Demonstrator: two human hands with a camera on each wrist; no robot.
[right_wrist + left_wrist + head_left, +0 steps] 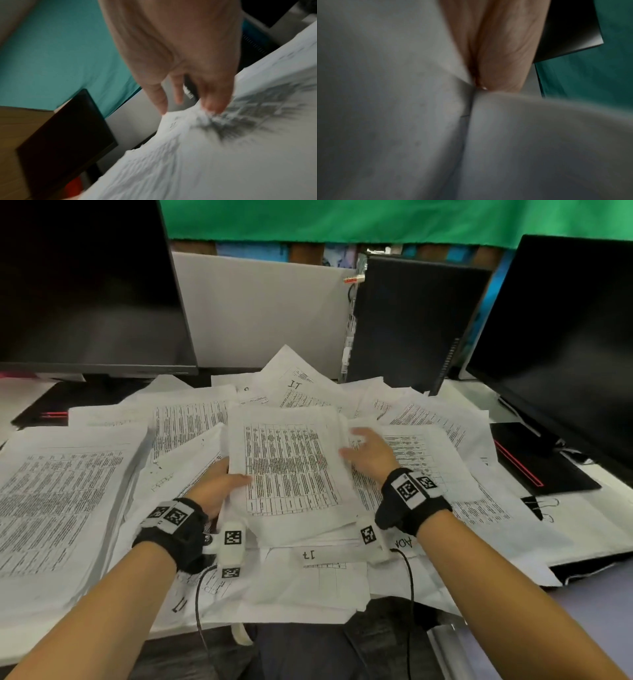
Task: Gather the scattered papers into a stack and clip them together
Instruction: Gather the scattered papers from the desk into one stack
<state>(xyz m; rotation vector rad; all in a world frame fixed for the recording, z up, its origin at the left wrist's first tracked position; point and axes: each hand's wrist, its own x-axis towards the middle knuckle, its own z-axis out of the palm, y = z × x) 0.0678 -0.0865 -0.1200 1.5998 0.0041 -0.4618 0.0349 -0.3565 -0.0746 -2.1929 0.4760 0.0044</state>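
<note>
Black wrist straps (178, 529), white tag-marked blocks (232, 546), black cables (409, 583).

I see a dark monitor (85, 285) far left and another (561, 344) far right, both unlit. Between them stand a pale grey partition panel (260, 309) and a black computer tower (411, 326). Green cloth (342, 220) hangs along the far wall. Near right, possibly a black mat (534, 460) with red edging.

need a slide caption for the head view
Left hand grips a sheaf of printed papers above a paper-strewn desk; right hand reaches open beside it, binder clips waiting at right.
</note>
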